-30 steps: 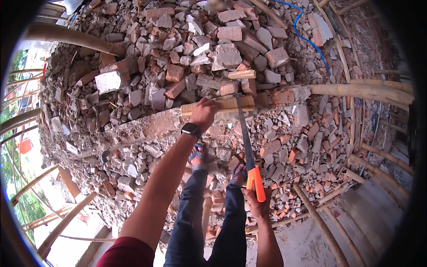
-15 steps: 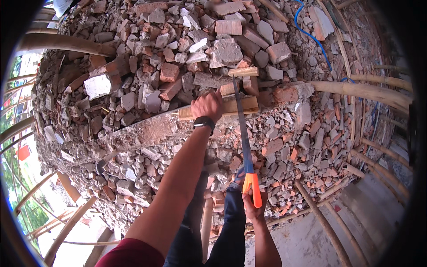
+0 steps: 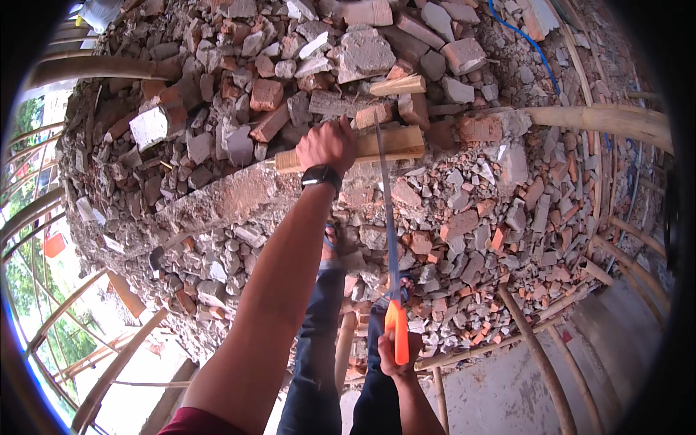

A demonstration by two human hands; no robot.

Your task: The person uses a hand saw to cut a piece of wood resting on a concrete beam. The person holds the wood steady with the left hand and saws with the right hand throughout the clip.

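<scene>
A pale piece of wood (image 3: pixel 395 143) lies across a low brick ledge in front of me. My left hand (image 3: pixel 328 147), with a dark watch at the wrist, is closed over it and presses it down. My right hand (image 3: pixel 400 354) grips the orange handle of a hand saw (image 3: pixel 396 326) near my legs. Its long blade runs away from me and crosses the wood right of my left hand, with the tip just past the far edge. A short wood offcut (image 3: pixel 397 85) rests on the rubble beyond the tip.
Broken bricks and concrete chunks (image 3: pixel 366 54) are heaped beyond the ledge, with smaller rubble (image 3: pixel 464 217) around my feet. Bamboo poles (image 3: pixel 594 125) stick in from both sides. A blue hose (image 3: pixel 533 47) curves at the upper right. Concrete floor (image 3: pixel 493 391) shows at the lower right.
My right hand has drawn the saw back toward me, so less blade reaches past the wood. My left hand keeps its hold on the wood. The view has shifted slightly.
</scene>
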